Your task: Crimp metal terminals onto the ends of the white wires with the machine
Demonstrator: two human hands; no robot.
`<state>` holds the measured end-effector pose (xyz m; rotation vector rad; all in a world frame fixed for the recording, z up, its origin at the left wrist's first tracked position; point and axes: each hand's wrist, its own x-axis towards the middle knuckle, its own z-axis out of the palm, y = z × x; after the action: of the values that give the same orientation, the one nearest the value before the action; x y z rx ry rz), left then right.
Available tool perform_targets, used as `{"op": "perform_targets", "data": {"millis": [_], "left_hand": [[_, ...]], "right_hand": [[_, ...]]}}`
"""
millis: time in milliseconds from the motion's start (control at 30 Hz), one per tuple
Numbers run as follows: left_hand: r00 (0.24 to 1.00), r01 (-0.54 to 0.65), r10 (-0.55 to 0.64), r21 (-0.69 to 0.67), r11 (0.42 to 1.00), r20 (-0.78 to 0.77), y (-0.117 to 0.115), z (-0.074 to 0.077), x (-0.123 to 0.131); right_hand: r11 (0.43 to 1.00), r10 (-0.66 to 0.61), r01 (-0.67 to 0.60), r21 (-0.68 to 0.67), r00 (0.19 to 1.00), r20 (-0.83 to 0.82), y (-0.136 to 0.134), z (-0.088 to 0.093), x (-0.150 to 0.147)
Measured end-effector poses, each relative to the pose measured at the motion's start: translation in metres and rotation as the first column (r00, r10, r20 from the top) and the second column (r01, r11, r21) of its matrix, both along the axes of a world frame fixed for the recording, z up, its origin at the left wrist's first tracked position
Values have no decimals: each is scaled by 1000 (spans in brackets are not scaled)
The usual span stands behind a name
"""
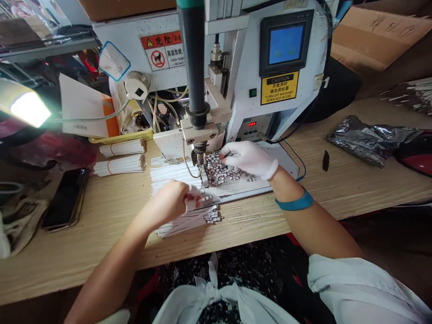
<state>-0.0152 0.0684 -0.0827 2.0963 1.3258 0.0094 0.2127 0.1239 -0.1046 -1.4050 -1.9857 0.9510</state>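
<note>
My left hand (173,198), with white covers on some fingers, is closed in a pinch just in front of the machine's soldering head (200,153). What it pinches is too small to make out. White wires (172,175) lie behind this hand, and a bundle of white wires with small connector ends (182,225) lies below it. In a white glove, my right hand (249,159) reaches over a pile of small metal-and-white parts (221,171). Its thumb and forefinger come together at the pile's back edge; anything between them is hidden.
The machine carries a blue screen (285,43) and a red-digit controller (253,126). At left are banded wire bundles (119,164), a phone (65,198), a yellow basket (123,136) and a bright lamp (30,109). A silvery bag (367,137) lies at right.
</note>
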Motion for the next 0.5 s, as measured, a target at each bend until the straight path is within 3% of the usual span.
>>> {"op": "perform_targets", "data": {"millis": [100,167,267,333,400,500], "left_hand": [[979,139,-140,-19,990,-146,-12,-4,8],[972,161,-160,-2,987,-170,-13,-6,9],[982,7,26,174,985,-185,-2,-8,4],[971,-90,158,337,937,-180,9,-12,0],[968,-104,188,416,903,-166,18,-18,-3],[981,-69,140,425,902,-137,26,-28,-4]], "right_hand": [[992,98,-111,60,977,191,3,-5,-1],[992,92,-111,60,963,254,3,-8,-7],[995,25,-55,85,947,319,-1,-12,-18],[993,7,-44,108,948,318,-4,-13,-24],[992,10,-44,122,964,267,-6,-15,-28],[991,3,-27,130,983,184,-7,-18,-30]]}}
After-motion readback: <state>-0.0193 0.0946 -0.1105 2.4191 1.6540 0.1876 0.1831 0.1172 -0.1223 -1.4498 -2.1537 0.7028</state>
